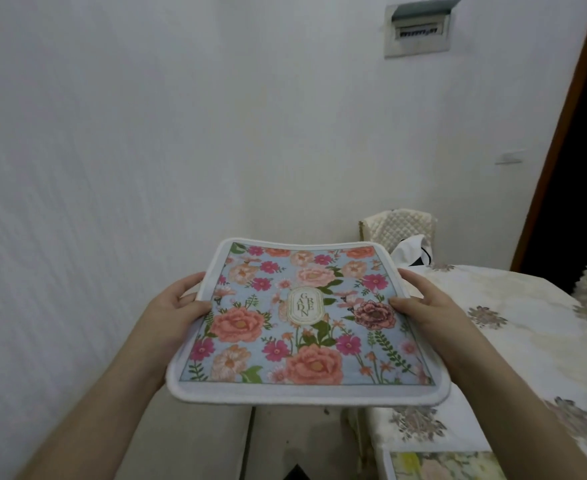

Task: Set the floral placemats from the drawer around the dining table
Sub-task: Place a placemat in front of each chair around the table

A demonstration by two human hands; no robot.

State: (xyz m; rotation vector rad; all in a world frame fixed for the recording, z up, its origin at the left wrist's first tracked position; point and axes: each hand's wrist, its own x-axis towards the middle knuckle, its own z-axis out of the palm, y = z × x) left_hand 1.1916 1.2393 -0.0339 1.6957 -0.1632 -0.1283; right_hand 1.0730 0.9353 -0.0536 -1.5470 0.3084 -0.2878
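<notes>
A floral placemat [305, 323] with a light blue ground, pink and coral flowers and a white border hangs flat in the air in front of me. My left hand [177, 306] grips its left edge, thumb on top. Its right edge is gripped by my right hand [427, 303], thumb on top as well. The dining table [513, 327], under a cream cloth with grey flower patches, lies to the right. Another floral placemat [447, 465] shows at the bottom right, on the table's near edge.
A white wall fills the left and back. A quilted cream chair back [399, 223] stands beyond the table, with a white and black item [413, 251] beside it. A dark doorway with a brown frame [562, 133] is at the right. Pale floor lies below my arms.
</notes>
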